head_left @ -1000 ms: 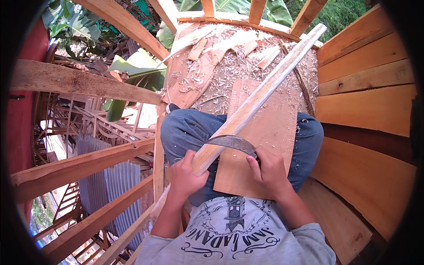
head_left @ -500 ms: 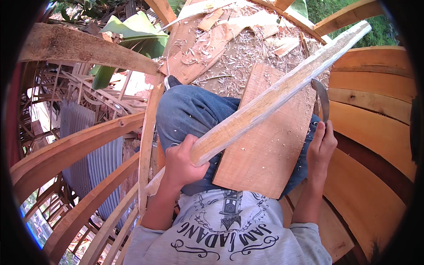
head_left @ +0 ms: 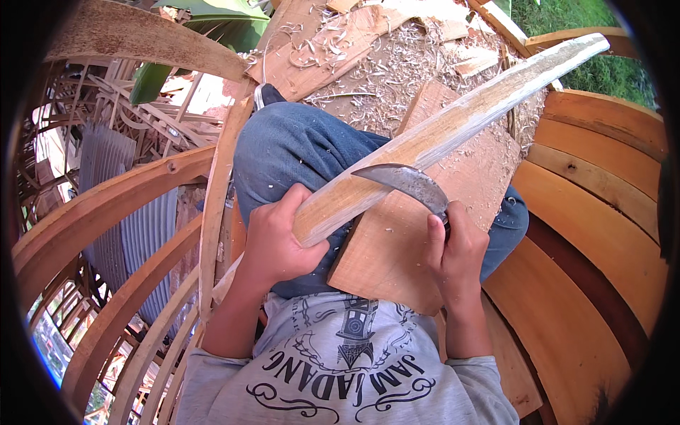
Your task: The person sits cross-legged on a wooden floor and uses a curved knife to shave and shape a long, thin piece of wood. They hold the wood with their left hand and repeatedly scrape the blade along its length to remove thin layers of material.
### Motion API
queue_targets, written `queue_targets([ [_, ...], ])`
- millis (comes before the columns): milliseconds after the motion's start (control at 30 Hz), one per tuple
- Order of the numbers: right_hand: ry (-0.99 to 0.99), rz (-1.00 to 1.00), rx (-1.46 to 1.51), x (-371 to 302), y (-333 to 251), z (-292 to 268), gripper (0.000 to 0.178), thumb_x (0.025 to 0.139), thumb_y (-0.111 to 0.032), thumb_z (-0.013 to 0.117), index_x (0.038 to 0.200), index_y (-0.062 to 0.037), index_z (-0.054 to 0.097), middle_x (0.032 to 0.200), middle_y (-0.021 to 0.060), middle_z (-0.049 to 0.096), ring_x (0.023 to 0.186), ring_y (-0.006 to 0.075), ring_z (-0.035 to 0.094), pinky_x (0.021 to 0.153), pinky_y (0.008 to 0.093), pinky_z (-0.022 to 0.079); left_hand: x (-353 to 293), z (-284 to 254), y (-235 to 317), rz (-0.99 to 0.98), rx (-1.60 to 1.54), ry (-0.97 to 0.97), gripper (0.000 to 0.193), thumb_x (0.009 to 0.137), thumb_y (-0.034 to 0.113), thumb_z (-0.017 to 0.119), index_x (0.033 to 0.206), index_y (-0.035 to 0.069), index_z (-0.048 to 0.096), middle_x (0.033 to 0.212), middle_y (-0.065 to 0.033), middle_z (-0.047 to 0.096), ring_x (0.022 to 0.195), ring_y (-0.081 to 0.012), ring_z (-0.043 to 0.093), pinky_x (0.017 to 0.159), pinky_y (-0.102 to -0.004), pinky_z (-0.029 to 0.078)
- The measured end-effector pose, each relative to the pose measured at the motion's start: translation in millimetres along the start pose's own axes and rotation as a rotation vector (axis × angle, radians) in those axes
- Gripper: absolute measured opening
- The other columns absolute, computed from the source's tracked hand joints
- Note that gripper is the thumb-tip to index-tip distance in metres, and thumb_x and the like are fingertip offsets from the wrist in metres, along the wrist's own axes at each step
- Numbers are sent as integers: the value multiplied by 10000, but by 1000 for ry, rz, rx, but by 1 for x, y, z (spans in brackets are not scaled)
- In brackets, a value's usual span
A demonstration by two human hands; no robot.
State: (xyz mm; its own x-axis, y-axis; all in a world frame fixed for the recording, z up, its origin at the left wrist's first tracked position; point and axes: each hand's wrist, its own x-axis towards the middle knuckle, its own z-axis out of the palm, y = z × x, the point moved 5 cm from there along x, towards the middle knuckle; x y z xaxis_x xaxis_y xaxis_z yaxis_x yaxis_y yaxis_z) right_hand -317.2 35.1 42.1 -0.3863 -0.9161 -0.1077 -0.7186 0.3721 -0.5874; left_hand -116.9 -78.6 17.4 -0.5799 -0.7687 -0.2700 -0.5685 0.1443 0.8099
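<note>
A long, roughly hewn wooden pole (head_left: 425, 138) runs slantwise from beside my left forearm up to the far right. My left hand (head_left: 282, 232) is wrapped round its lower part. In my right hand (head_left: 459, 248) is a curved sickle (head_left: 411, 184), its handle mostly hidden by my fingers. The dark blade lies across the upper face of the pole, its tip pointing left; whether it touches the wood I cannot tell. Beneath the pole a flat wooden board (head_left: 397, 248) rests across my lap, with small chips on it.
Curved wooden ribs (head_left: 134, 191) rise on the left, and orange-brown planks (head_left: 574, 262) form a wall on the right. Wood shavings (head_left: 368, 92) and offcuts cover the floor ahead. Corrugated metal sheets (head_left: 152, 234) stand beyond the ribs. A green leaf (head_left: 219, 10) hangs at the top.
My right hand has brought the sickle left and nearer, from beyond the pole's right side to across it. My left hand keeps its hold on the pole. The whole view has shifted slightly.
</note>
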Motion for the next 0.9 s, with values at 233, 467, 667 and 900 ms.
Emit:
queue_targets([
  [233, 54, 35, -125, 6, 11, -16, 178, 835, -155, 647, 800, -30, 526, 606, 135, 492, 514, 303, 541, 480, 359, 419, 3, 4, 1, 5, 21, 21, 338, 586, 124, 688, 862, 58, 504, 678, -150, 612, 668, -362, 637, 586, -395, 498],
  [467, 365, 218, 29, 20, 45, -31, 272, 945, -165, 515, 734, -8, 449, 563, 69, 395, 490, 143, 393, 473, 314, 337, 8, 0, 4, 5, -21, 10, 322, 591, 108, 672, 845, 50, 484, 661, -162, 588, 660, -388, 617, 575, -403, 481],
  [667, 508, 296, 143, 21, 87, -78, 289, 977, -168, 456, 738, -9, 423, 573, 0, 355, 511, 97, 323, 461, 273, 272, 9, 2, 3, -21, -9, 15, 307, 592, 100, 658, 836, 46, 479, 671, -165, 585, 669, -393, 613, 585, -403, 477],
  [900, 19, -62, 56, 19, -2, 9, 187, 860, -150, 621, 783, -29, 500, 580, 133, 499, 454, 283, 513, 450, 353, 401, 7, 1, 2, -28, -17, 38, 298, 595, 107, 652, 836, 47, 486, 665, -166, 584, 668, -390, 612, 596, -403, 476],
])
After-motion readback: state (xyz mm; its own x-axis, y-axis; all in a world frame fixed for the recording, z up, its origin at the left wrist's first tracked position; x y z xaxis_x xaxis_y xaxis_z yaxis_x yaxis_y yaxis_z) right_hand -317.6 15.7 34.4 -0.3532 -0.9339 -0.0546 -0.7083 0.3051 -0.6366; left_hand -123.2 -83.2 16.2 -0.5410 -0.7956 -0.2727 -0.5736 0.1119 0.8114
